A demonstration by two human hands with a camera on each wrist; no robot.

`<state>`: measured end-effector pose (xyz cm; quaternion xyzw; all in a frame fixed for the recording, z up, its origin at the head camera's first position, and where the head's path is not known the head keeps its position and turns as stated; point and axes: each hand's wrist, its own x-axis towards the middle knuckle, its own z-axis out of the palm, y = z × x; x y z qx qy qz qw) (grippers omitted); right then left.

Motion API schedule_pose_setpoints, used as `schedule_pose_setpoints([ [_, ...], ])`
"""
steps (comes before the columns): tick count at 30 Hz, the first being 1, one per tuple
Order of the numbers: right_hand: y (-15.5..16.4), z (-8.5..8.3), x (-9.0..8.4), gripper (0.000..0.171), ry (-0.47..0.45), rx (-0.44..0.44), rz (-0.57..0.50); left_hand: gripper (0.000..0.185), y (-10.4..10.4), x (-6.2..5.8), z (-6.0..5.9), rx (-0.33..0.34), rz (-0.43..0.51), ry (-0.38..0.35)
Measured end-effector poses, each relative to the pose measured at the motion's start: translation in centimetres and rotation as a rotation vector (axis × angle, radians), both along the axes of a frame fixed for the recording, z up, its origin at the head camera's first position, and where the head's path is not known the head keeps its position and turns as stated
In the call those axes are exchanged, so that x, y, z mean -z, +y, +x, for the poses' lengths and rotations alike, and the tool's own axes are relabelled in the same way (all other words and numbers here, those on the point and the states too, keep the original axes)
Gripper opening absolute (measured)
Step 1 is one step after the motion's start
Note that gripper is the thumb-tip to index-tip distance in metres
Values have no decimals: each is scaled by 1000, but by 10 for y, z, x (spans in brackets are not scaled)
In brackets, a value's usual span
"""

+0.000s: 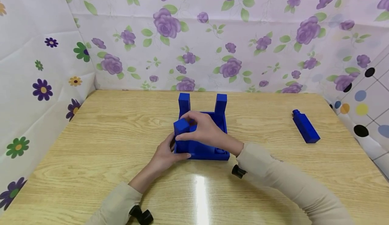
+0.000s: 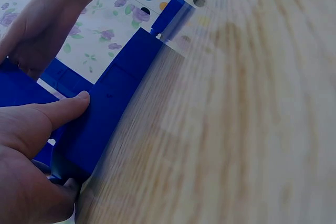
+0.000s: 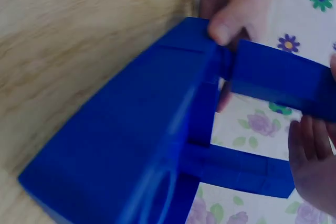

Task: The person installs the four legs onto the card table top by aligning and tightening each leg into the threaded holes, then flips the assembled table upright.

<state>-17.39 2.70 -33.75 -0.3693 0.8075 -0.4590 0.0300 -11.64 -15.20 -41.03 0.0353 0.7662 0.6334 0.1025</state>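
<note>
Mid-table (image 1: pixel 100 130): left hand (image 1: pixel 165 156) steadies the near-left corner of the blue base (image 1: pixel 209 150), thumb pressed flat on its side wall, while right hand (image 1: pixel 206 130) pinches a blue block (image 1: pixel 181 126) over that corner; another blue block (image 1: pixel 305 126) lies well apart, right.

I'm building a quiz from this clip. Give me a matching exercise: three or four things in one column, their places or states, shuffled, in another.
Things:
1. left hand
2. right hand
3. loose blue block
4. blue base

Places or states:
A. lies alone at the table's right side
B. holds a blue post over the near left corner
C. carries two upright posts at its far side
D. steadies the base's near left corner

Pairs: 1-D, 2-B, 3-A, 4-C
</note>
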Motion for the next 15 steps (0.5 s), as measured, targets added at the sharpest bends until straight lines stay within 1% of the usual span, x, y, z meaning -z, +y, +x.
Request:
schedule_pose_setpoints([
  [3, -3, 3, 5, 37, 100, 53, -33, 99, 1, -1, 0, -5, -7, 0],
  [7, -6, 6, 7, 38, 189, 91, -44, 99, 1, 0, 0, -8, -18, 2],
  [10, -8, 7, 8, 40, 218, 94, -38, 96, 0, 0, 0, -7, -12, 9],
  [15, -9, 9, 8, 42, 212, 96, -29, 90, 0, 2, -1, 1, -4, 21],
])
